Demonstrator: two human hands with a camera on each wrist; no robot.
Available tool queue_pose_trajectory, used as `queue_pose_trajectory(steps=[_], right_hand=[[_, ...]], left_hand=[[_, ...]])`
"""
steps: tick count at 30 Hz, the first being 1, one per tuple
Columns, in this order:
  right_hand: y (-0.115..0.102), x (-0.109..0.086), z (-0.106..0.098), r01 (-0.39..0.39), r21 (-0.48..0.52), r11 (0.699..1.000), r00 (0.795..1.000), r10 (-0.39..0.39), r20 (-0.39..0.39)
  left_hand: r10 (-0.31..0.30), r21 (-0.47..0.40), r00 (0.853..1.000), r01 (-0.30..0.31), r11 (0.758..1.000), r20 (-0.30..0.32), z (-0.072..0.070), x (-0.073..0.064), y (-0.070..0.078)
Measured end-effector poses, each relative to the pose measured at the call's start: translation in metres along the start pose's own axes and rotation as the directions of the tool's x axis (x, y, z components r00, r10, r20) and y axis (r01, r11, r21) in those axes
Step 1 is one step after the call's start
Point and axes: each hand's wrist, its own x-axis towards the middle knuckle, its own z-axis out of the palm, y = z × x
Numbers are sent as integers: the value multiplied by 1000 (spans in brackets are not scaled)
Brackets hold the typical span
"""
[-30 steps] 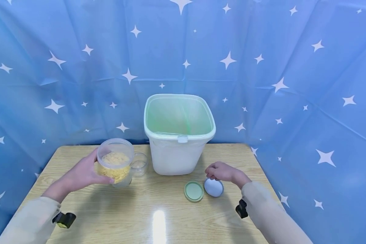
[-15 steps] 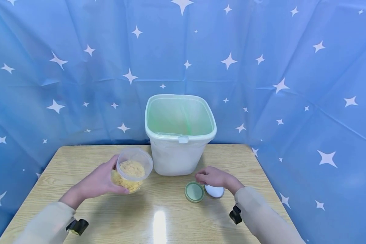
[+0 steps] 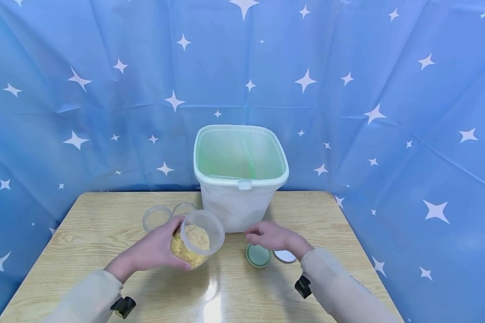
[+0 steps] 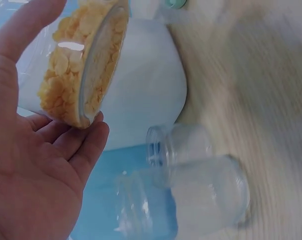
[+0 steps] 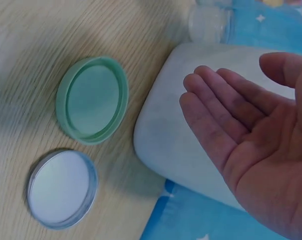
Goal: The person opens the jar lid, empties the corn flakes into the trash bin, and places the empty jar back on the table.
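Observation:
My left hand [image 3: 155,251] grips a clear plastic jar [image 3: 191,244] holding yellow flakes, its lidless mouth tipped toward the right. In the left wrist view, thumb and fingers lie on either side of the jar's flake-filled part [image 4: 73,65]. My right hand [image 3: 272,236] holds nothing; its fingers are loosely bent in the right wrist view. Below it on the table are a green lid [image 5: 93,100] and a white lid [image 5: 61,187]. In the head view, this hand overlaps the far edges of both lids.
A white bin [image 3: 236,204] with a pale green inside stands at the table's back middle. Left of it are two see-through jars, a nearer one [image 4: 210,195] and a smaller one [image 4: 183,142]. A blue star-patterned curtain [image 3: 105,112] hangs behind the wooden table [image 3: 85,251].
My left hand has carried the flake jar to the right and tilted it further, uncovering the see-through jar behind. My right hand has shifted left, from the white lid toward the green one.

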Motion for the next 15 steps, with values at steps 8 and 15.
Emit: queue_pose_trajectory(steps=[8, 15], right_hand=[[-10, 0, 6, 64, 2, 998, 998, -64, -16], [-19, -2, 10, 65, -29, 997, 990, -68, -120]], left_hand=[[36, -3, 999, -36, 999, 32, 27, 9, -1], [27, 95, 999, -29, 995, 27, 42, 16, -3]])
